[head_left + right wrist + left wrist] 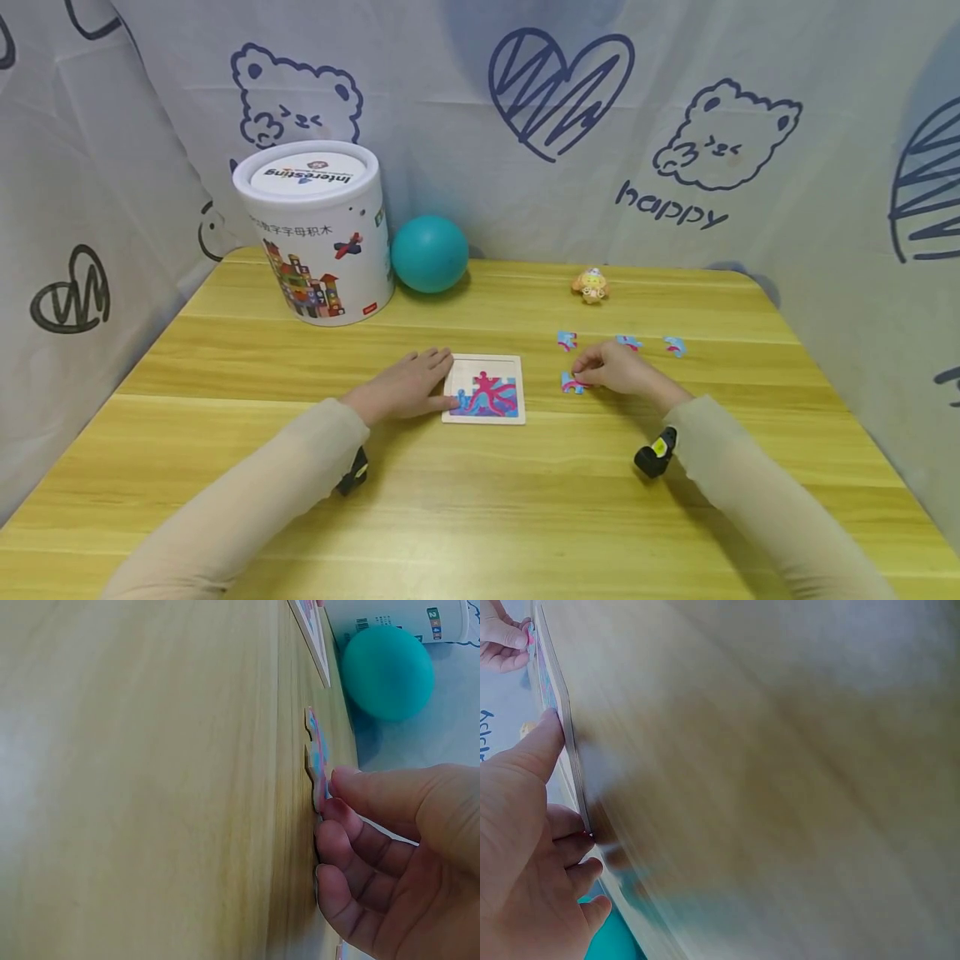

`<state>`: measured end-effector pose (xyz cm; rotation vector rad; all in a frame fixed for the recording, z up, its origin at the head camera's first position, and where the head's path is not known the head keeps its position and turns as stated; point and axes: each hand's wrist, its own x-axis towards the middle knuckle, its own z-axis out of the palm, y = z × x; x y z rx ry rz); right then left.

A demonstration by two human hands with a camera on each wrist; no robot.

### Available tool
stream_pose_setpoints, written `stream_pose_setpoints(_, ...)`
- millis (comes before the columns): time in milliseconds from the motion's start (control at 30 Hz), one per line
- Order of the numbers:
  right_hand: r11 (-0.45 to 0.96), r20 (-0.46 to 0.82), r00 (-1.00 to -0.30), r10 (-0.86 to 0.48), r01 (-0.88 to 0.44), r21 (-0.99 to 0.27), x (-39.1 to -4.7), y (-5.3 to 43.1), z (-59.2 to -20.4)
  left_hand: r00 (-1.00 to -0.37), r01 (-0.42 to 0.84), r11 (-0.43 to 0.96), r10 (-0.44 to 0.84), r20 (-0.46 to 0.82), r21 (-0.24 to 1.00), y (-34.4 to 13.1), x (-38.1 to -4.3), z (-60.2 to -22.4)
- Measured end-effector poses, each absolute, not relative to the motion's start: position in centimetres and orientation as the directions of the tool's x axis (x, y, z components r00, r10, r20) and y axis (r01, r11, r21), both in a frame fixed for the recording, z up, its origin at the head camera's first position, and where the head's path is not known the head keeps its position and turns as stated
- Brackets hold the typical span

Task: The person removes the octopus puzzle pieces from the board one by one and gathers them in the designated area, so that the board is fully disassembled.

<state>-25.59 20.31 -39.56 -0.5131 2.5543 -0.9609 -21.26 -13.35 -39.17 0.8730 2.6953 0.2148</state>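
Observation:
A small square puzzle board [484,359] with a pale frame lies on the table, its lower part filled with pink, blue and purple octopus-picture pieces. My left hand [405,385] rests on its left side, thumb on the lower left and fingers spread at the upper left corner. To the right, my right hand [617,368] pinches a blue and pink puzzle piece [572,383] between thumb and forefinger, low at the tabletop. The right wrist view shows the piece [318,759] by the thumb tip. Loose pieces [567,340], [675,346] lie beyond this hand, another partly behind it.
A white lidded bucket [322,242] stands at the back left beside a teal ball [430,254]. A small orange and yellow toy figure [591,285] sits near the table's back edge. A patterned white cloth [427,125] hangs behind the wooden table [480,517].

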Motion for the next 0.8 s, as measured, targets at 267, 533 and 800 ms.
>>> stream_pose_setpoints(267,0.685,-0.202,-0.869,-0.451,-0.193,-0.702,-25.5,19.8,-39.1,-0.771,0.549,0.803,0.593,-0.232,0.232,-13.4,-21.2,-39.1)
stream_pose_setpoints(533,0.685,-0.139,-0.854,-0.501,-0.293,-0.667,-25.2,16.9,-37.9,-0.773,0.542,0.809,0.586,-0.241,0.23,-13.4,-21.2,-39.2)
stream_pose_setpoints(800,0.635,-0.095,-0.797,-0.597,-0.396,-0.664,-24.6,12.7,-37.5,-0.776,0.534,0.813,0.581,-0.245,0.233,-13.4,-21.3,-39.2)
